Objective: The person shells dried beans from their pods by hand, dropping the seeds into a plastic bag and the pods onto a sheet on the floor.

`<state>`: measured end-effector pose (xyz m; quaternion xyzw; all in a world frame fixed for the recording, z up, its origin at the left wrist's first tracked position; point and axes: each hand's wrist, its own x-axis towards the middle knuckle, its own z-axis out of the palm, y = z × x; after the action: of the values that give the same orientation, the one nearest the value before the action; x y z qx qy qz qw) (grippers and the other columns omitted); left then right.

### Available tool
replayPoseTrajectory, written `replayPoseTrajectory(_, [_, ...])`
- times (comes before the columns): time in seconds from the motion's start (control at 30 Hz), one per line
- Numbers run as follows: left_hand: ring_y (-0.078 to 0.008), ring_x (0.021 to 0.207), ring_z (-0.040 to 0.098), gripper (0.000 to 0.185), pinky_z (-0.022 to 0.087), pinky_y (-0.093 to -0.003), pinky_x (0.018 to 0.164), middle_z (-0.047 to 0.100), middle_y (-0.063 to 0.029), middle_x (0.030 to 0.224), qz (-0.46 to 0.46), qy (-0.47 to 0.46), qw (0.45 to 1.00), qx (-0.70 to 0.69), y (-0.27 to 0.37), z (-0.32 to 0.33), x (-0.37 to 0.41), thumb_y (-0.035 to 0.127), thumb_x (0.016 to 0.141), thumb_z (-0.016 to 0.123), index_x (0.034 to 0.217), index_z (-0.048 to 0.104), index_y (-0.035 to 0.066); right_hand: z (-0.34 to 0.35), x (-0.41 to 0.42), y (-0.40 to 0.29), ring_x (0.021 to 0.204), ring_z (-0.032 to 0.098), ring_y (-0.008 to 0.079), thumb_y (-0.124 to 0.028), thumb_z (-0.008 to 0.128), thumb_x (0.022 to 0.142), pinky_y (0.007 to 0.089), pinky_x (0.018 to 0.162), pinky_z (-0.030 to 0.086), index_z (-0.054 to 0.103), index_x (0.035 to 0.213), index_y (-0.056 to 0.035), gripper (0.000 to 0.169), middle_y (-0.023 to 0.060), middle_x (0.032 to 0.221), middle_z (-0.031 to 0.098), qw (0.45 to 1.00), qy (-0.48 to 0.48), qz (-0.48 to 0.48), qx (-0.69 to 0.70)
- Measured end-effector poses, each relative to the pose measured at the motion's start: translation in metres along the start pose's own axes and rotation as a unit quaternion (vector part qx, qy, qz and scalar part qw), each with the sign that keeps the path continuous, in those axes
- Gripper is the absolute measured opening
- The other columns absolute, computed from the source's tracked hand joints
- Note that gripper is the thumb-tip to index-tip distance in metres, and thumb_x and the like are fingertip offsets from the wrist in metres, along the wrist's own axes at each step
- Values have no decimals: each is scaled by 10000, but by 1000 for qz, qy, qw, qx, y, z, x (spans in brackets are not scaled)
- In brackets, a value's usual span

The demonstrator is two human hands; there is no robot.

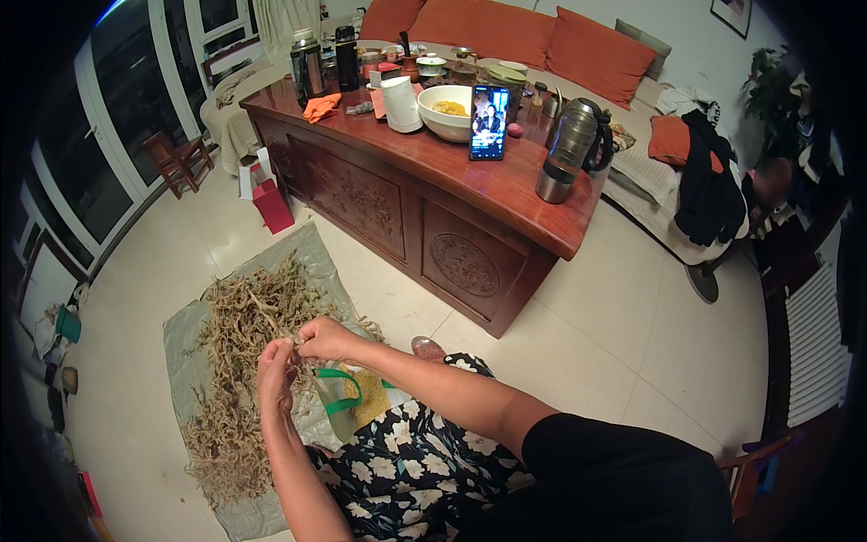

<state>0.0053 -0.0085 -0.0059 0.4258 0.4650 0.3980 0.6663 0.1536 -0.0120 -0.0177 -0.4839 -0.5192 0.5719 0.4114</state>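
Observation:
My left hand (276, 372) and my right hand (322, 340) meet above a heap of dried plant stalks with pods (254, 311). Both hands' fingers pinch a small dry piece, probably a pod or stalk end, at one spot; its details are too small to tell. The dried plants lie on a grey-green plastic sheet (181, 359) on the floor. Just below my right forearm, a bag with green handles (336, 406) stands open near my lap, with small yellow beans or grains (370, 396) in it.
Beyond the sheet stands a carved wooden table (420, 176) bearing a white bowl (443, 125), an upright phone (489, 123), a glass jug (565, 152) and flasks. A red box (273, 206) and a small wooden chair (177, 159) stand at the left. A sofa (630, 159) is behind the table.

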Motion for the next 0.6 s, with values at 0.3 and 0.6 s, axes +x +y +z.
replayPoseTrajectory(0.3, [-44, 501, 425, 138, 317, -182, 452, 494, 50, 620, -40, 28, 995, 89, -2, 4, 2, 240, 796, 566, 752, 507, 124, 5, -2, 4, 559, 544, 205, -218, 620, 621, 348, 524, 424, 551, 689, 9, 246, 147, 603, 563, 965, 81, -104, -225])
replayPoseTrajectory(0.6, [-40, 507, 433, 105, 336, -174, 463, 504, 47, 633, -22, -9, 1000, -4, -2, -6, 0, 168, 835, 505, 740, 505, 122, -3, 2, 2, 454, 477, 76, -81, 585, 726, 200, 398, 380, 562, 708, -12, 75, 48, 580, 554, 978, -72, 87, 178])
